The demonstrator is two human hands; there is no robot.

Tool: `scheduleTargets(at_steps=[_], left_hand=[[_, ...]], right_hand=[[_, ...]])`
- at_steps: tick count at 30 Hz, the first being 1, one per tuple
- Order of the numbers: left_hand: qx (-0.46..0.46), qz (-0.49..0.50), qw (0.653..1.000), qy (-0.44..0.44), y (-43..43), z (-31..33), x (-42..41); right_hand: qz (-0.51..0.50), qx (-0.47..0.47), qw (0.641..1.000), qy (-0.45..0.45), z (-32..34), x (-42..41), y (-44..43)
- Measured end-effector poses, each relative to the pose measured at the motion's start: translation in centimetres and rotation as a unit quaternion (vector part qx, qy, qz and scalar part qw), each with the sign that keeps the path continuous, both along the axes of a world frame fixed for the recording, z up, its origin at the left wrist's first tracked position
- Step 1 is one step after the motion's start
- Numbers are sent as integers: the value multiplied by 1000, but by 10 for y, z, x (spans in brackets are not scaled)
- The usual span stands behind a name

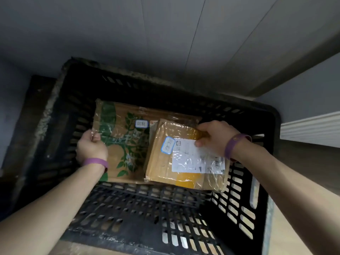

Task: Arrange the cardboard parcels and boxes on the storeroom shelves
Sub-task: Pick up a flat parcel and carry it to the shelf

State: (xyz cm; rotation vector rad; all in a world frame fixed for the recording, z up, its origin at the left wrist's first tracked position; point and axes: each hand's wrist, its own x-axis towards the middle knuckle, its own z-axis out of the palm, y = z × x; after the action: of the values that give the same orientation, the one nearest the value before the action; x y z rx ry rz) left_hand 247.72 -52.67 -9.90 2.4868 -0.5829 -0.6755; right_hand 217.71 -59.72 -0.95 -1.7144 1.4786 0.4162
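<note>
Two taped cardboard parcels lie inside a black slatted plastic crate (257, 181). The larger parcel (125, 140) bears a green leaf print and a small blue-edged sticker. My left hand (91, 150) grips its left edge. A smaller plain parcel (165, 166) with a white shipping label and a blue-edged sticker lies on the larger one's right part. My right hand (215, 137) holds the smaller parcel's far right corner, thumb on the label. Both wrists wear purple bands.
The crate stands on a wooden floor (287, 236) close to a grey wall (165, 34). A white skirting board (311, 127) runs at the right. A dark flat object (27, 111) lies under or beside the crate at the left.
</note>
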Motion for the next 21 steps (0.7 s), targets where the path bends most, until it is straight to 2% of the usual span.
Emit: scheduleTargets(at_steps=[7, 10, 13, 17, 21], left_hand=[[30, -125, 992, -5, 6, 13, 17], [48, -160, 986, -15, 1, 18, 16], [39, -140, 989, -36, -6, 12, 12], [-2, -72, 997, -15, -23, 5, 14], [-14, -106, 994, -32, -23, -3, 19]], right_hand=[[-30, 20, 999, 1, 1, -5, 6], [-1, 36, 999, 12, 2, -9, 10], [25, 50, 998, 16, 5, -15, 18], [-17, 15, 1000, -5, 0, -18, 22], [-52, -24, 997, -42, -4, 1, 15]])
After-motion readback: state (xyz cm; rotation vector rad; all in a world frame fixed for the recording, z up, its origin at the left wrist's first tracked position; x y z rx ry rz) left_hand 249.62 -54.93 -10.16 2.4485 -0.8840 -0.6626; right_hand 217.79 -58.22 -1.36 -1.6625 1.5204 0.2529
